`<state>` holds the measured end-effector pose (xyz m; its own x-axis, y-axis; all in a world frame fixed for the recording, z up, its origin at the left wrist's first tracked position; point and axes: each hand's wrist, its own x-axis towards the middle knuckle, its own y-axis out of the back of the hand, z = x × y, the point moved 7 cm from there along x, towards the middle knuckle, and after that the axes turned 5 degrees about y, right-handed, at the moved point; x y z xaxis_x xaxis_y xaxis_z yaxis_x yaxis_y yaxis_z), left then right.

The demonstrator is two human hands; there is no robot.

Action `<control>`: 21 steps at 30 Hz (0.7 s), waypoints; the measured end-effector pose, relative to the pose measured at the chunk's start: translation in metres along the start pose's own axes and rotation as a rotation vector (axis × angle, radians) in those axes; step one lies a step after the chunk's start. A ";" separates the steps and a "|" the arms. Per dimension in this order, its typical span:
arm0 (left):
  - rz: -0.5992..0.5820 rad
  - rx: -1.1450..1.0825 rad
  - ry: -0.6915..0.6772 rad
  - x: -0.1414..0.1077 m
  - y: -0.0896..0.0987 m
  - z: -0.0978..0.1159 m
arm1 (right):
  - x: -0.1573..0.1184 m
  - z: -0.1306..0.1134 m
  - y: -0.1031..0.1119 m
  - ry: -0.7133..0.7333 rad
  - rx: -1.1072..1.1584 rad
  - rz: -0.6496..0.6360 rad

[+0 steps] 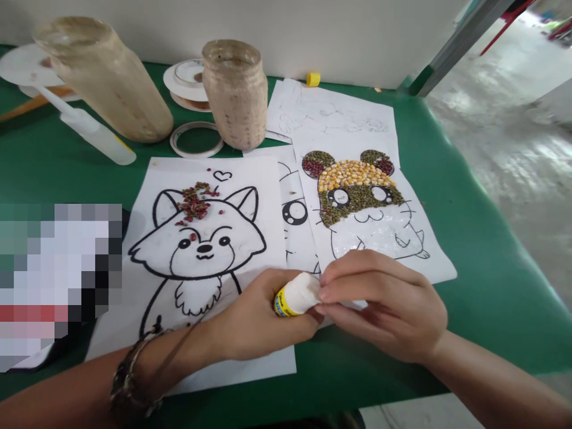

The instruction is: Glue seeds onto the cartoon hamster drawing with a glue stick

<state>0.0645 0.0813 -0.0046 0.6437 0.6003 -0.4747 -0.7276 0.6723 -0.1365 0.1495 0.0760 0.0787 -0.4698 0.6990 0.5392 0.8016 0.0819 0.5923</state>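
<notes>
My left hand (277, 322) is wrapped round a glue stick (299, 293) with a yellow label and its white end bare. The fingertips of my right hand (384, 301) are pinched together at that white end. Just beyond them lies a hamster drawing (379, 229), its ears and upper face covered with mung beans, red beans and corn kernels. The belly area looks wet and shiny. Under my left forearm is a fox drawing (241, 250), with a loose heap of red and green beans (195, 204) on its forehead.
Two wrapped jars (236, 101), (111, 83) stand at the back, with a ribbon spool (185, 83) and a tape roll (196, 149) nearby. A white glue bottle (98, 137) lies left. A yellow cap (313, 79) sits by the wall. A blurred-out device covers the left edge.
</notes>
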 end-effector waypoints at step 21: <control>-0.040 0.158 0.029 0.003 -0.005 0.000 | -0.037 0.098 0.050 -0.496 -0.271 0.109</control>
<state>0.0697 0.0798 -0.0054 0.6628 0.5606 -0.4964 -0.6537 0.7565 -0.0185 0.2433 0.1235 0.0293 -0.1076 0.9480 0.2995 0.6818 -0.1490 0.7162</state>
